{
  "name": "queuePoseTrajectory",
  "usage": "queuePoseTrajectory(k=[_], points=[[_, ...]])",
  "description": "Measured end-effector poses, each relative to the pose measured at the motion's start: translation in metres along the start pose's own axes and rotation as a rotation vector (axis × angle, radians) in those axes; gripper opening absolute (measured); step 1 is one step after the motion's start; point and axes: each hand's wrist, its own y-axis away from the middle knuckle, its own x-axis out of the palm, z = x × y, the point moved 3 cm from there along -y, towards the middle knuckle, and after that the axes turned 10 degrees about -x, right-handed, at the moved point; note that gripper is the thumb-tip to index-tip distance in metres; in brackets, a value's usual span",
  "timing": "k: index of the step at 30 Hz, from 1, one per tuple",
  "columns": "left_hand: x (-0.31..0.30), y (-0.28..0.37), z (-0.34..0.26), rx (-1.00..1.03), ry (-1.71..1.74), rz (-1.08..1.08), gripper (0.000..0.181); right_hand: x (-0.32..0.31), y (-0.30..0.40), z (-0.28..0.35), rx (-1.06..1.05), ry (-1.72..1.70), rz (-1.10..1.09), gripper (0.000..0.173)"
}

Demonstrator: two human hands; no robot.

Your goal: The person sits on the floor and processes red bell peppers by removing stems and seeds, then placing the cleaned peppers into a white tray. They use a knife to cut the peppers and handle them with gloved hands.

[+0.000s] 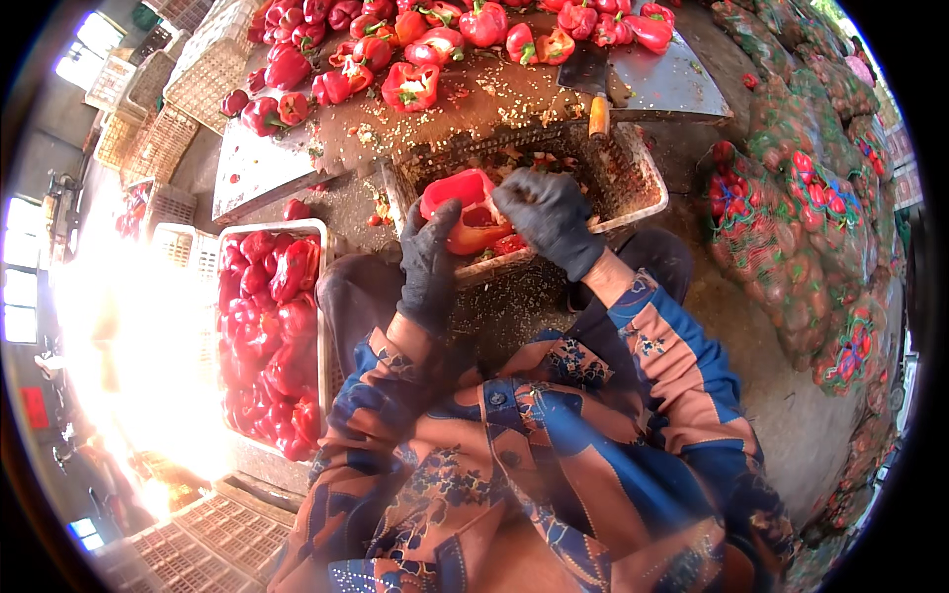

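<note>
A cut-open red bell pepper (474, 236), hollow side up, is held in my left hand (428, 270), which wears a dark grey glove. My right hand (550, 221), gloved alike, is curled at the pepper's right edge; whether anything is inside its fingers is hidden. Both hands are over a dirty, pale-rimmed plastic crate (630, 211) between my knees, with pepper scraps and seeds in it. Beyond the crate, a cleaver (599, 111) with a wooden handle lies on a seed-strewn board (460, 133), its handle reaching over the crate.
Whole and cut red peppers (437, 44) are heaped on the board, which rests on a metal sheet (667, 81). Left of me is a crate (324, 296) full of red peppers. Stacked crates (211, 74) rise at the far left. Net sacks of peppers (786, 259) line the right.
</note>
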Motion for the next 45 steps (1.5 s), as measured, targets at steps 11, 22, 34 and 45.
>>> queuePoseTrajectory(k=[11,22,34,45], points=[[0.006,-0.001,-0.002,0.14,-0.465,0.0,0.031,0.013,-0.003,0.008,-0.147,0.314,0.345,0.012],[0.0,-0.004,-0.006,0.144,-0.306,0.027,0.04,0.01,0.006,-0.002,0.258,-0.5,0.449,0.016],[-0.016,-0.025,0.003,0.146,-0.014,-0.112,0.031,0.006,0.03,0.017,0.139,-0.061,0.278,0.008],[0.031,0.008,0.0,0.552,-1.413,-0.154,0.061,0.004,0.053,-0.051,-0.008,0.679,0.386,0.021]])
